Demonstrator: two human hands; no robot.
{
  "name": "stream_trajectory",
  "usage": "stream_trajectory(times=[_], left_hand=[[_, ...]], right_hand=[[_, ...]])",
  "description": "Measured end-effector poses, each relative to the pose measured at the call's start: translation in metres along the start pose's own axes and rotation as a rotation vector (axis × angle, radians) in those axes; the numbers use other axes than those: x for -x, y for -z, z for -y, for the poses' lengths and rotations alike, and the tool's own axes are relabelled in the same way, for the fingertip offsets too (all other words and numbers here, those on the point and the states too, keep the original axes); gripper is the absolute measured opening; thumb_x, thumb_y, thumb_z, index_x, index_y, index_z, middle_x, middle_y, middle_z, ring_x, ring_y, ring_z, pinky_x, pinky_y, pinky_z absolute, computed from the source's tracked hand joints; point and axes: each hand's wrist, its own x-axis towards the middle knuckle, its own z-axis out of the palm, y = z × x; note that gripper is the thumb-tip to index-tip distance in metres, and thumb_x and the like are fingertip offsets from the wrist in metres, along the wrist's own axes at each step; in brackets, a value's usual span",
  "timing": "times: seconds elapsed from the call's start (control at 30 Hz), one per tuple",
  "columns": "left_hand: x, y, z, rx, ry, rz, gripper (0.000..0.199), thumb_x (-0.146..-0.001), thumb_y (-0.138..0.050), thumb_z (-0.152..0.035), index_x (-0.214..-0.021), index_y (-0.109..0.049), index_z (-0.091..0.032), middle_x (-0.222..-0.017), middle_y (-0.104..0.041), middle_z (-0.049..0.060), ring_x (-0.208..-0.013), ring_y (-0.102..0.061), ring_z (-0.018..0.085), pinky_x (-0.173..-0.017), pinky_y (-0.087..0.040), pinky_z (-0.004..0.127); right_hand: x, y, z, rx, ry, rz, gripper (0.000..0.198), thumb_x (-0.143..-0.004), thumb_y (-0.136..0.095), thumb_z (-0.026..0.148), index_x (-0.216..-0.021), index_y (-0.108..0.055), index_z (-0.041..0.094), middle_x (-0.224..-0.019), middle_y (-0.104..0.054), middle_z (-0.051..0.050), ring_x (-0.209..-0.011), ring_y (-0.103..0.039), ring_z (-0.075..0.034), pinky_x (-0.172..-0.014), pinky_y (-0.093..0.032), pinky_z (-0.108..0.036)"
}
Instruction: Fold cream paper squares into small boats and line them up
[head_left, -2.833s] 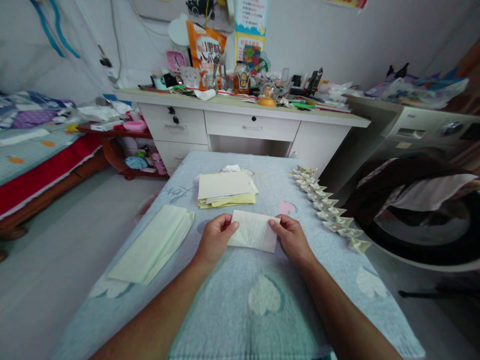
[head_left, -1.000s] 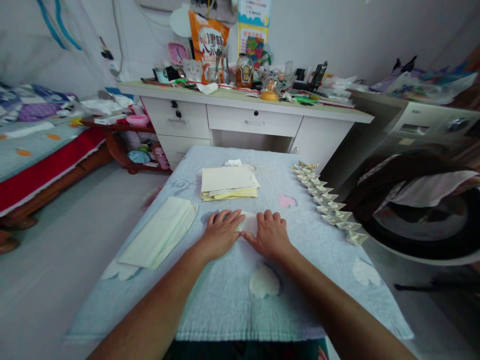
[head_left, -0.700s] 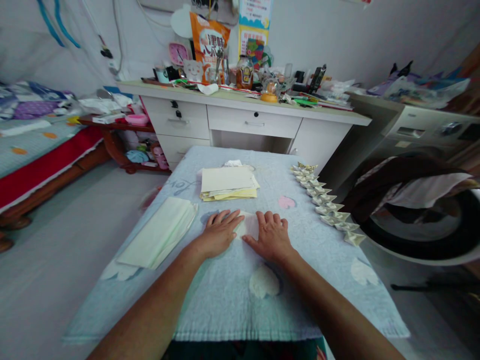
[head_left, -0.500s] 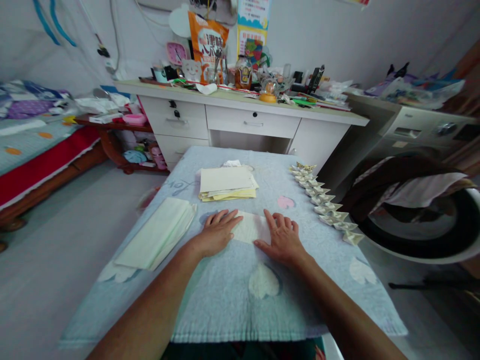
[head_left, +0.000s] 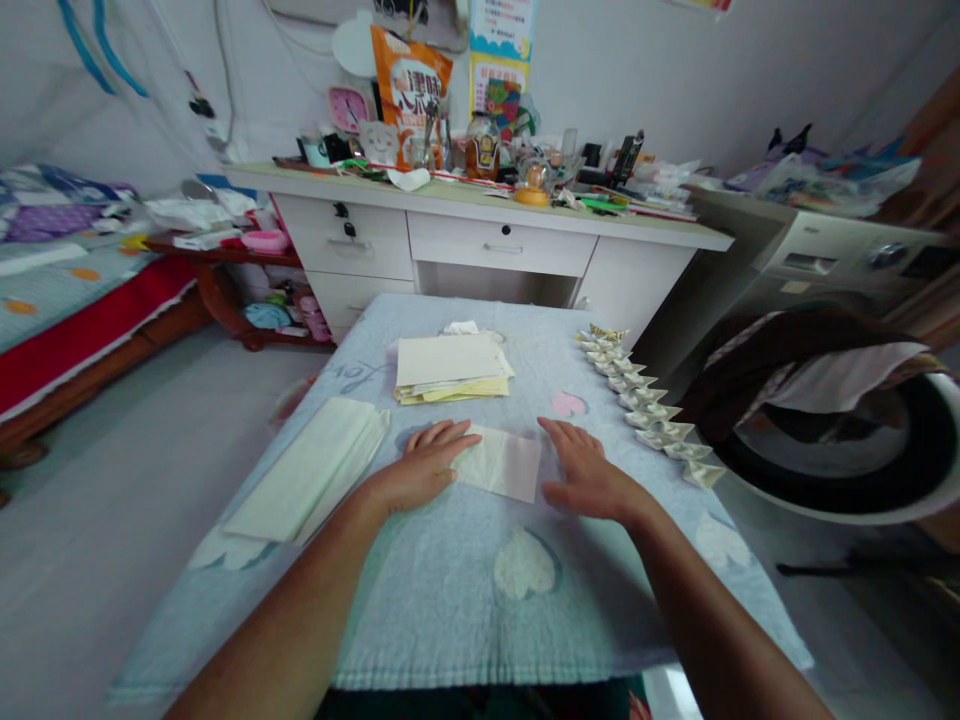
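A small pale sheet of paper (head_left: 502, 463) lies flat on the blue cloth in front of me. My left hand (head_left: 425, 465) rests over its left edge, fingers stretched out. Just off the right edge is my right hand (head_left: 583, 468), its fingers extended and apart from the paper. Beyond them sits a stack of cream and yellow paper sheets (head_left: 452, 366). To the left lies a long pile of folded pale paper (head_left: 311, 470). A row of several folded paper pieces (head_left: 651, 411) runs along the table's right side.
The cloth-covered table (head_left: 442, 600) carries a heart pattern. A cluttered white desk (head_left: 499, 235) stands behind it. At the right, a washing machine (head_left: 817, 260) has its round door open with clothes hanging out. A bed (head_left: 82, 300) is at the left.
My right hand has come off the paper and moved slightly right, uncovering the sheet's right end. My left hand stays on the left edge, shifted a little left.
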Motion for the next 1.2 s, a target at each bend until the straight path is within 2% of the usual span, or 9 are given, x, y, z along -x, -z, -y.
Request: stream_trajectory(times=[0.1,0.27,0.5,0.63,0.73,0.8,0.97,1.03,1.2], left_hand=[[0.000,0.001,-0.002,0.014,0.007,-0.008,0.068,-0.077,-0.040,-0.011,-0.143,-0.033,-0.031,-0.157,-0.021,0.002,-0.144,-0.013,0.024,-0.113,-0.012,0.054],[-0.001,0.000,-0.002,0.030,-0.008,-0.024,0.072,-0.075,-0.041,-0.011,-0.144,-0.030,-0.028,-0.157,-0.021,0.005,-0.144,-0.014,0.024,-0.113,-0.013,0.053],[-0.001,-0.002,0.003,0.010,-0.014,-0.048,0.072,-0.075,-0.040,-0.011,-0.143,-0.032,-0.030,-0.156,-0.022,0.003,-0.143,-0.017,0.023,-0.113,-0.015,0.051],[-0.005,-0.004,0.009,0.028,-0.022,-0.115,0.073,-0.072,-0.039,-0.008,-0.142,-0.034,-0.031,-0.152,-0.032,0.001,-0.140,-0.024,0.021,-0.113,-0.020,0.047],[-0.012,-0.009,0.010,0.205,0.014,-0.258,0.069,-0.072,-0.039,-0.007,-0.139,-0.039,-0.025,-0.146,-0.041,0.006,-0.136,-0.032,0.022,-0.112,-0.023,0.045],[-0.016,-0.013,0.008,0.471,0.017,-0.358,0.064,-0.075,-0.044,-0.011,-0.139,-0.039,-0.020,-0.142,-0.045,0.011,-0.132,-0.039,0.024,-0.110,-0.028,0.044],[-0.021,-0.024,-0.009,1.158,-0.098,-0.375,0.085,-0.074,-0.066,-0.030,-0.144,-0.019,-0.019,-0.123,-0.060,0.015,-0.108,-0.061,0.025,-0.094,-0.046,0.043],[-0.022,-0.029,-0.017,1.269,-0.089,-0.402,0.094,-0.069,-0.072,-0.031,-0.144,-0.017,-0.020,-0.117,-0.063,0.013,-0.098,-0.065,0.023,-0.090,-0.049,0.040],[-0.027,-0.036,-0.024,1.283,-0.026,-0.457,0.083,-0.068,-0.072,-0.025,-0.137,-0.027,-0.020,-0.107,-0.068,0.010,-0.093,-0.067,0.022,-0.083,-0.052,0.036]], right_hand=[[-0.018,-0.003,0.015,-0.042,0.020,-0.029,0.062,-0.086,-0.049,0.041,-0.140,-0.036,0.014,-0.136,-0.046,-0.015,-0.120,-0.041,-0.028,-0.099,-0.028,-0.043],[-0.037,-0.024,0.033,0.032,-0.065,-0.146,0.041,-0.087,-0.051,0.050,-0.114,-0.059,0.020,-0.111,-0.056,-0.011,-0.104,-0.046,-0.027,-0.087,-0.033,-0.040],[-0.042,-0.034,0.028,-0.161,-0.103,-0.250,0.014,-0.082,-0.058,0.028,-0.092,-0.060,0.018,-0.095,-0.061,-0.005,-0.091,-0.051,-0.020,-0.080,-0.035,-0.032],[-0.042,-0.032,0.016,-0.387,-0.090,-0.298,0.007,-0.079,-0.055,0.024,-0.084,-0.056,0.018,-0.080,-0.060,0.000,-0.075,-0.053,-0.015,-0.070,-0.037,-0.027],[-0.041,-0.032,0.008,-0.618,-0.085,-0.369,0.012,-0.077,-0.056,0.030,-0.076,-0.050,0.019,-0.073,-0.055,0.002,-0.069,-0.051,-0.014,-0.063,-0.037,-0.024],[-0.041,-0.032,0.007,-0.811,-0.093,-0.409,0.018,-0.077,-0.057,0.035,-0.075,-0.047,0.020,-0.071,-0.052,0.003,-0.065,-0.049,-0.013,-0.058,-0.036,-0.023],[-0.041,-0.034,0.017,-1.173,-0.119,-0.447,0.027,-0.075,-0.061,0.041,-0.075,-0.043,0.022,-0.067,-0.048,0.005,-0.056,-0.044,-0.011,-0.051,-0.034,-0.021],[-0.041,-0.035,0.022,-1.236,-0.112,-0.439,0.027,-0.074,-0.063,0.040,-0.076,-0.043,0.022,-0.066,-0.047,0.006,-0.055,-0.043,-0.011,-0.050,-0.034,-0.021],[-0.041,-0.038,0.026,-1.281,-0.085,-0.402,0.027,-0.075,-0.062,0.040,-0.083,-0.044,0.022,-0.070,-0.052,0.004,-0.059,-0.047,-0.011,-0.053,-0.037,-0.022]])
